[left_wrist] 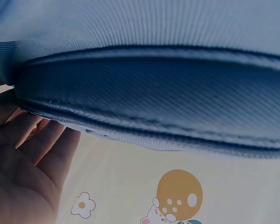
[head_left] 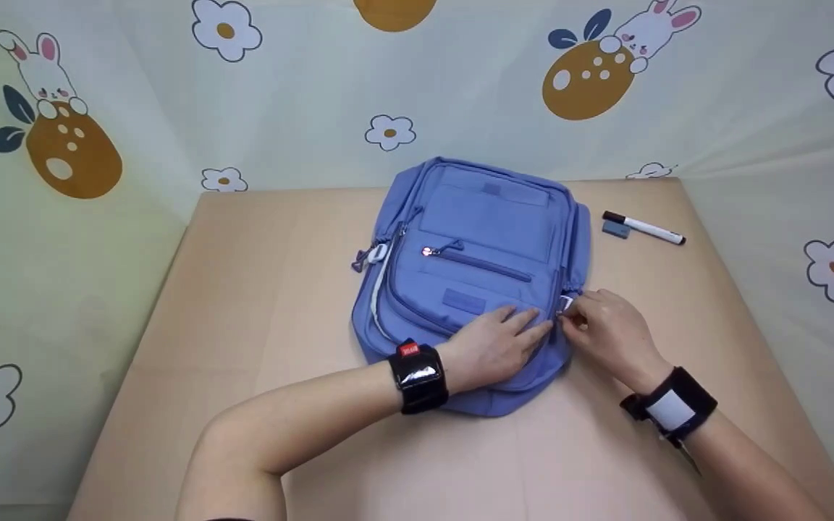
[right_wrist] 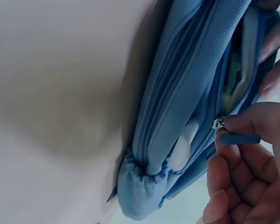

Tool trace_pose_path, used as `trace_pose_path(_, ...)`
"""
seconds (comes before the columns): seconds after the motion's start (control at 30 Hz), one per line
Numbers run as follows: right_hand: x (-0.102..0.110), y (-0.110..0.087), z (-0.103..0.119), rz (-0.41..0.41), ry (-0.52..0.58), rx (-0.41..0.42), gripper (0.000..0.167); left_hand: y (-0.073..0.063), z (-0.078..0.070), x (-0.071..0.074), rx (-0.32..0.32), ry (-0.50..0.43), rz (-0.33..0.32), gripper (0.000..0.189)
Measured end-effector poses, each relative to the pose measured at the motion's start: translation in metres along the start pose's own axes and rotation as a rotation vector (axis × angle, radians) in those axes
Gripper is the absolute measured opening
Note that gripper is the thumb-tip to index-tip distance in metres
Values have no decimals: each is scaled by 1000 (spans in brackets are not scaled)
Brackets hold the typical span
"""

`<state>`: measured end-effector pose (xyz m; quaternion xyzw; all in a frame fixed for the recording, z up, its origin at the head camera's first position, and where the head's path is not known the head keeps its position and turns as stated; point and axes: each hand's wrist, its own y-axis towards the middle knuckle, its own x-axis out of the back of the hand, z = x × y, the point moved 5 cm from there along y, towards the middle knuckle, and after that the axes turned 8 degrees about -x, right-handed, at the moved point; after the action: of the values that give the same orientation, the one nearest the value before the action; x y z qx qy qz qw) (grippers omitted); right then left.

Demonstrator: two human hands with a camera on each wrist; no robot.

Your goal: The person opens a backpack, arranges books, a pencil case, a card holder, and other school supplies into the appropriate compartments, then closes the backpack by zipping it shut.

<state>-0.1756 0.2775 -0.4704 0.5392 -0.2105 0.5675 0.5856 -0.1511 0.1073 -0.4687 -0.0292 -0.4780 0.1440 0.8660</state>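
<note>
A blue backpack (head_left: 486,217) lies on its back on the table, front pockets upward. My left hand (head_left: 493,347) presses on its lower front with fingers spread, the fingertips near the side zipper. At the bag's right side, my right hand (head_left: 612,329) pinches a zipper pull between thumb and forefinger. The right wrist view shows the metal slider (right_wrist: 218,122) and the blue pull tab (right_wrist: 240,139) at those fingertips. Beyond the slider the zipper is parted, with a pale lining edge (right_wrist: 247,51) and something greenish inside. Left-hand fingers (right_wrist: 275,77) lie along that opening.
A black-capped white marker (head_left: 645,227) and a small blue-grey block (head_left: 615,229) lie on the table (head_left: 243,289) right of the bag. A cord-tied side pocket (right_wrist: 140,186) bulges near a white piece (right_wrist: 183,147). Patterned curtains (head_left: 301,94) surround the table.
</note>
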Motion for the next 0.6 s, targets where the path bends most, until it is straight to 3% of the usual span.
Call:
trace_pose_path(0.4, -1, -7, 8, 61, 41, -30, 10, -2, 4, -1, 6, 44, -4, 47)
trace_pose_path(0.5, -1, -11, 5, 56, 29, -41, 10, -4, 0, 1, -10, 48, -38, 46)
trace_pose_path(0.6, -2, -10, 8, 41, 23, -28, 10, -15, -2, 2, -24, 43, -84, 45)
